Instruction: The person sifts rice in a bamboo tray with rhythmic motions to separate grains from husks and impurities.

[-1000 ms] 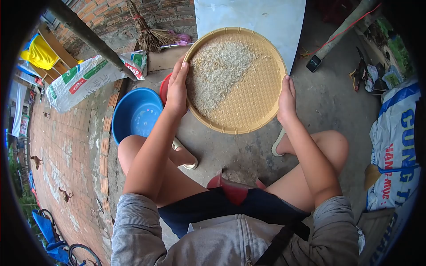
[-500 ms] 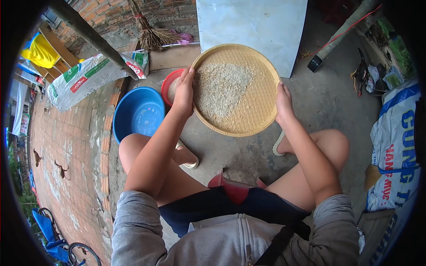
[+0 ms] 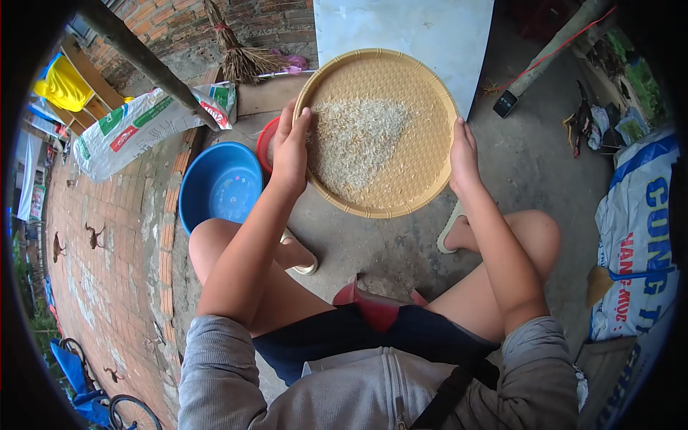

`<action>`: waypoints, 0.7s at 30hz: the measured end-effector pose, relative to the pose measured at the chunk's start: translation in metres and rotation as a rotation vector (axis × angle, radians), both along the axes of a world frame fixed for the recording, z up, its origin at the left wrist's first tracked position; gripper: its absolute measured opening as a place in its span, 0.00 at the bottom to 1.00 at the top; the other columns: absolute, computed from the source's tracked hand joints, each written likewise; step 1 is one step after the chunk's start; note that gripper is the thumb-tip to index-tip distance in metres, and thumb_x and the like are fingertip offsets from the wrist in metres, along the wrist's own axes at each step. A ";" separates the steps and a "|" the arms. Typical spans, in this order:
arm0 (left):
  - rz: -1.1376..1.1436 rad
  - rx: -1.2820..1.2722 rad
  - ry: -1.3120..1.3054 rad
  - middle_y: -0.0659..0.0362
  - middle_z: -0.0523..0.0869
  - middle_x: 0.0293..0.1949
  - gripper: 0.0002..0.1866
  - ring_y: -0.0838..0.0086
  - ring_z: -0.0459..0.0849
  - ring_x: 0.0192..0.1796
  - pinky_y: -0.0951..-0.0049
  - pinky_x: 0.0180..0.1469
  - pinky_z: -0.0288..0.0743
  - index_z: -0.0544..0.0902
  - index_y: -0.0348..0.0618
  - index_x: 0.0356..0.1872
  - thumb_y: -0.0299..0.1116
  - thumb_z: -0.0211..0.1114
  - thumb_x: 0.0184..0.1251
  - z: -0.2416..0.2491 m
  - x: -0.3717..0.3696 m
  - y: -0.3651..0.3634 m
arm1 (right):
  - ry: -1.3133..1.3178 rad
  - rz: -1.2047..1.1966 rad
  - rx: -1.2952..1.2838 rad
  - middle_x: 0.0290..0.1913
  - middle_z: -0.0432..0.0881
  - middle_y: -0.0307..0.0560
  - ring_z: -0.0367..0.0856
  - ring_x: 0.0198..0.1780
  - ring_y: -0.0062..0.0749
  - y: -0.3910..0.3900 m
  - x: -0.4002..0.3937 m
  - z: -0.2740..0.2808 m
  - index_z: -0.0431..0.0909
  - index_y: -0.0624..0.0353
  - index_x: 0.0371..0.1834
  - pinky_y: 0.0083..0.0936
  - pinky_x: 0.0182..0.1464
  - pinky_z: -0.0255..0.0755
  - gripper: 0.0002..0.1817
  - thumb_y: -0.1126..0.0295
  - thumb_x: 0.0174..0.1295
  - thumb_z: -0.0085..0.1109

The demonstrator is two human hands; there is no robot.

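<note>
A round woven tray (image 3: 423, 154), pale yellow with a thick plaited rim, is held in the air above the concrete floor (image 3: 358, 247), in front of the seated person's bare knees. On its fine mesh lies a patch of rice (image 3: 356, 140), whitish and mixed with husk, wide toward the left rim and narrowing to a point toward the near rim; the right part and the far part of the mesh are bare. The left hand (image 3: 289, 152) grips the tray's left rim, its fingers (image 3: 297, 123) laid together and curled over the edge so that the tips rest on the inside, touching the edge of the rice. The right hand (image 3: 464, 156) grips the right rim from outside, the fingers wrapped around the edge with the thumb on top; how far they reach beneath the tray cannot be seen. Just beside the left hand, partly hidden under the tray, a red bowl (image 3: 264, 141) sits on the floor, and a blue basin (image 3: 218, 186) stands next to it, nearer the left knee. A white slipper (image 3: 302, 258) lies on the floor under the left forearm. Farther off, a printed sack (image 3: 136, 125) lies on the brick paving, a broom (image 3: 240, 54) leans at the brick wall, and a white board (image 3: 408, 25) stands behind the tray's far rim.
</note>
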State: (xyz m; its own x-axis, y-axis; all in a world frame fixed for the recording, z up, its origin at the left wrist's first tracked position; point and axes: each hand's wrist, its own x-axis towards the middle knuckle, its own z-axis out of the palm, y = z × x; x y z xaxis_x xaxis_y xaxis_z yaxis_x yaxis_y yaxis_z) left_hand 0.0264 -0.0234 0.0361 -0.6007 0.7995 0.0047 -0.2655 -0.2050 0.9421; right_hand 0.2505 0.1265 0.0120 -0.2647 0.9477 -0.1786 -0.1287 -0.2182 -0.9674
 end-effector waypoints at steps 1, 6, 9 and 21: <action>0.011 -0.101 0.015 0.57 0.75 0.56 0.24 0.74 0.70 0.60 0.74 0.63 0.59 0.68 0.37 0.63 0.39 0.53 0.71 0.000 -0.001 -0.001 | -0.002 -0.001 -0.004 0.59 0.71 0.51 0.71 0.60 0.34 0.001 0.000 -0.003 0.63 0.64 0.63 0.28 0.62 0.63 0.26 0.54 0.74 0.33; 0.090 -0.051 0.187 0.57 0.77 0.53 0.20 0.76 0.72 0.55 0.75 0.58 0.64 0.70 0.41 0.61 0.36 0.53 0.71 0.003 0.008 -0.002 | -0.023 -0.002 -0.076 0.60 0.71 0.52 0.71 0.60 0.34 0.001 0.001 -0.020 0.63 0.67 0.63 0.29 0.61 0.64 0.27 0.54 0.74 0.34; 0.078 0.002 0.326 0.58 0.78 0.50 0.18 0.76 0.74 0.51 0.76 0.56 0.66 0.70 0.39 0.58 0.35 0.53 0.71 0.003 0.007 -0.004 | 0.010 -0.028 0.061 0.60 0.72 0.52 0.71 0.60 0.33 0.001 0.002 -0.011 0.65 0.67 0.62 0.29 0.60 0.65 0.27 0.54 0.74 0.34; 0.169 -0.188 0.537 0.53 0.81 0.43 0.19 0.74 0.79 0.44 0.74 0.48 0.71 0.72 0.34 0.54 0.38 0.55 0.70 -0.009 0.008 0.002 | -0.033 0.013 -0.160 0.59 0.73 0.51 0.72 0.59 0.34 -0.003 0.002 -0.008 0.66 0.67 0.61 0.29 0.60 0.65 0.27 0.53 0.74 0.34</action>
State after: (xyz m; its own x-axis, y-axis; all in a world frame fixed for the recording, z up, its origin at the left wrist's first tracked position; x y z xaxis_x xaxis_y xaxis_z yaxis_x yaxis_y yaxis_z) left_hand 0.0346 -0.0212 0.0274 -0.6729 0.7091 0.2107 0.2799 -0.0196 0.9598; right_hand 0.2527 0.1240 0.0037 -0.2681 0.9030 -0.3358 -0.0936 -0.3713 -0.9238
